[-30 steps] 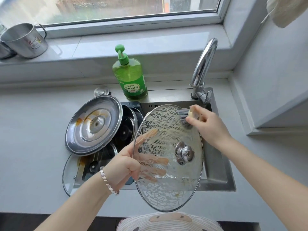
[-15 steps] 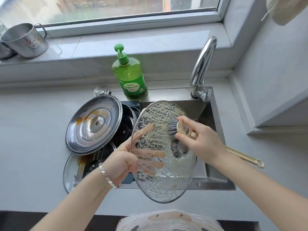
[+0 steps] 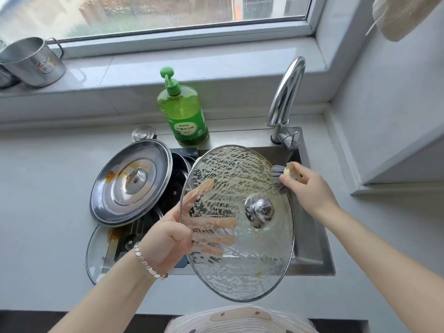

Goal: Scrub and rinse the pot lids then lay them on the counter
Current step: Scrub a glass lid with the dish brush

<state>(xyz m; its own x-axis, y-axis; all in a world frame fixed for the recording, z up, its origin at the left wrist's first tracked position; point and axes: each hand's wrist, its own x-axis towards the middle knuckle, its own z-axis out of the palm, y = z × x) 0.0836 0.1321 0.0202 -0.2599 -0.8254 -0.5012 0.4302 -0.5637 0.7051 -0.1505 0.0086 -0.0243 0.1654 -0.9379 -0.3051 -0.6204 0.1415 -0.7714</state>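
Observation:
A large glass pot lid (image 3: 240, 265) with a metal knob is tilted over the sink, streaked with soap foam. My left hand (image 3: 168, 236) grips its left rim, fingers showing through the glass from behind. My right hand (image 3: 310, 188) holds a dish brush (image 3: 278, 176) whose grey bristles press on the lid's upper right edge. A steel lid (image 3: 131, 181) with orange stains leans on dark pots at the sink's left. Under it another glass lid (image 3: 96, 255) lies partly on the counter.
The steel sink (image 3: 314, 255) sits in a grey counter (image 3: 43, 188). A green dish soap bottle (image 3: 182, 111) and the faucet (image 3: 286, 92) stand behind it. Metal mugs (image 3: 31, 61) rest on the windowsill at the far left. A small round metal lid (image 3: 143, 133) lies behind the pots.
The brush moved from the lid's top edge down toward the knob, then back up to the upper right rim. The lid shifted slightly in my left hand.

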